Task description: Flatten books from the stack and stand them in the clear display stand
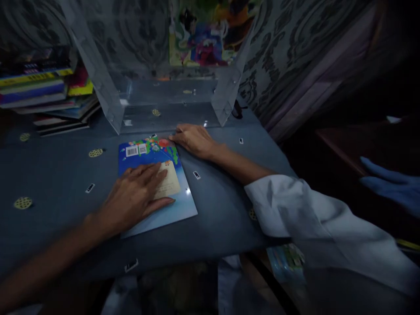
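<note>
I see the book (pixel 170 186) flat beneath the spread fingers of my left hand (pixel 129 194), long axis running near-to-far. My right hand (pixel 194 141) has bent fingers at its far-right corner; whether they're pinching, I can't tell.

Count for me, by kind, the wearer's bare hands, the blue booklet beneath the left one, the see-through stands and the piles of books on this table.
Bare hands: 2, the left hand and the right hand
Blue booklet: 1
See-through stand: 1
Pile of books: 1
Total: 5
</note>
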`<act>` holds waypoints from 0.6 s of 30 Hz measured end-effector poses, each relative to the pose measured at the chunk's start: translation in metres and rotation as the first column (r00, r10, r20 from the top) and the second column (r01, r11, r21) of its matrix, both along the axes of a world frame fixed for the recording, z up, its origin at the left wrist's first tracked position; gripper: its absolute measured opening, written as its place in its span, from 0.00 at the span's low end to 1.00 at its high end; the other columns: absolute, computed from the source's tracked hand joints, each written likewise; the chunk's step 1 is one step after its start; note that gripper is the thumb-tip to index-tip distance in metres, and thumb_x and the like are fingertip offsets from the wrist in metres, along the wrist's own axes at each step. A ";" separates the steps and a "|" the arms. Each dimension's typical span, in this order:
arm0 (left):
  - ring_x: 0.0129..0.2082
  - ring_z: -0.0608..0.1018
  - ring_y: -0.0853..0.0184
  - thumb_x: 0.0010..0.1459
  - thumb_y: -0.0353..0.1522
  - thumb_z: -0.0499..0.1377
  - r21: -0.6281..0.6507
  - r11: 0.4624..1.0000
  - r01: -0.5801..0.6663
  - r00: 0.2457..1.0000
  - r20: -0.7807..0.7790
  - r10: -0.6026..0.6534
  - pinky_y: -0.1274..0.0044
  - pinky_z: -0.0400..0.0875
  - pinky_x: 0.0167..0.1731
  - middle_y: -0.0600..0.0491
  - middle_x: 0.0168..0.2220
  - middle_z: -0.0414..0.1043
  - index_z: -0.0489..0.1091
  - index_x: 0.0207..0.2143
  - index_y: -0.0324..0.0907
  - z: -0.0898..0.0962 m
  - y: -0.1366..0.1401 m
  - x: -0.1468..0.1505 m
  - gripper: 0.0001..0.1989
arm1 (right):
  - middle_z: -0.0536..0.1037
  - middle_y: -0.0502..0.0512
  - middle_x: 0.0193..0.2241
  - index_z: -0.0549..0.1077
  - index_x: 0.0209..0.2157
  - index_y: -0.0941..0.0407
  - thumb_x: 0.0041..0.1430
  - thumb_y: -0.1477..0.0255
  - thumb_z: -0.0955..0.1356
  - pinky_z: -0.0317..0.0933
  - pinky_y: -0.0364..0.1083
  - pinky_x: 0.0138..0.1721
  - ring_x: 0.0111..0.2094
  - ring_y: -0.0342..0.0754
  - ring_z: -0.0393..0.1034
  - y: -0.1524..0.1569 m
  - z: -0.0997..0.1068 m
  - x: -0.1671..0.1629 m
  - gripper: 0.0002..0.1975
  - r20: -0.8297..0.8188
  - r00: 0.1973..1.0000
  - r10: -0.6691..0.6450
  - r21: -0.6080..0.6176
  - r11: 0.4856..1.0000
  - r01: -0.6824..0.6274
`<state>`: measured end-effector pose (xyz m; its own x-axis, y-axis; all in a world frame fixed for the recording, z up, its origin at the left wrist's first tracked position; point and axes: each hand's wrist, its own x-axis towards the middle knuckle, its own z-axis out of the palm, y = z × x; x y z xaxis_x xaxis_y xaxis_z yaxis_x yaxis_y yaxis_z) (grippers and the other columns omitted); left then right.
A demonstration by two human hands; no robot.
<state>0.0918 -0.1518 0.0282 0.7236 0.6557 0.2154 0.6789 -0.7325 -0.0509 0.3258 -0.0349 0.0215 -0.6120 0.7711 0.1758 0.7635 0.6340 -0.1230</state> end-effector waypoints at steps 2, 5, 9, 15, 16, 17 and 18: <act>0.57 0.74 0.43 0.66 0.54 0.50 0.005 1.000 0.019 1.000 -0.001 -0.019 0.53 0.72 0.49 0.35 0.60 0.69 0.68 0.59 0.36 0.000 -0.004 0.003 0.34 | 0.76 0.58 0.39 0.78 0.46 0.56 0.72 0.69 0.60 0.50 0.47 0.32 0.38 0.51 0.68 0.002 -0.001 -0.002 0.16 0.015 1.000 -0.018 0.018 1.000 0.018; 0.61 0.70 0.42 0.65 0.55 0.51 -0.007 0.997 0.083 0.997 0.012 -0.083 0.53 0.69 0.52 0.35 0.61 0.67 0.67 0.59 0.36 -0.001 -0.014 0.008 0.35 | 0.76 0.57 0.40 0.78 0.45 0.56 0.73 0.69 0.60 0.52 0.47 0.34 0.40 0.51 0.67 0.000 -0.002 -0.003 0.15 0.027 0.999 -0.040 0.043 0.998 0.039; 0.60 0.71 0.44 0.68 0.47 0.52 0.031 0.983 0.179 0.984 0.002 -0.179 0.54 0.70 0.52 0.36 0.59 0.70 0.68 0.58 0.34 -0.001 -0.027 0.016 0.28 | 0.75 0.57 0.41 0.78 0.46 0.56 0.74 0.68 0.59 0.54 0.46 0.35 0.42 0.50 0.66 -0.007 -0.003 -0.003 0.16 0.002 0.999 -0.040 0.066 0.997 0.040; 0.50 0.80 0.50 0.67 0.31 0.57 0.202 0.941 0.271 0.962 -0.015 -0.274 0.63 0.77 0.44 0.41 0.49 0.79 0.74 0.49 0.34 0.001 -0.041 0.025 0.13 | 0.73 0.58 0.42 0.77 0.50 0.57 0.72 0.75 0.60 0.59 0.47 0.40 0.44 0.51 0.65 -0.037 -0.014 0.007 0.16 -0.121 0.993 -0.013 0.049 0.999 0.019; 0.49 0.81 0.51 0.67 0.30 0.58 0.218 0.935 0.278 0.959 -0.013 -0.282 0.65 0.77 0.43 0.42 0.48 0.80 0.74 0.49 0.34 0.001 -0.042 0.025 0.12 | 0.73 0.58 0.42 0.77 0.50 0.57 0.72 0.76 0.60 0.60 0.47 0.42 0.44 0.51 0.65 -0.045 -0.017 0.009 0.16 -0.154 0.988 0.019 0.053 0.999 -0.011; 0.48 0.81 0.51 0.66 0.29 0.58 0.225 0.933 0.280 0.958 -0.001 -0.287 0.65 0.78 0.43 0.42 0.47 0.80 0.74 0.49 0.34 -0.001 -0.044 0.025 0.12 | 0.73 0.58 0.43 0.78 0.49 0.57 0.71 0.77 0.60 0.61 0.48 0.43 0.44 0.51 0.65 -0.054 -0.020 0.012 0.16 -0.191 0.980 0.054 0.060 0.997 -0.043; 0.48 0.81 0.51 0.66 0.29 0.59 0.222 0.935 0.277 0.957 0.017 -0.288 0.65 0.78 0.43 0.42 0.48 0.80 0.73 0.51 0.35 -0.002 -0.045 0.023 0.13 | 0.73 0.58 0.43 0.78 0.48 0.56 0.70 0.78 0.60 0.62 0.49 0.45 0.44 0.51 0.65 -0.063 -0.024 0.014 0.16 -0.234 0.968 0.086 0.069 0.995 -0.072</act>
<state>0.1151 -0.1966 0.0260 0.8576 0.3597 0.3676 0.4508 -0.8698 -0.2007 0.3403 -0.0975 -0.0023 -0.6059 0.7059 0.3668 0.6644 0.7027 -0.2546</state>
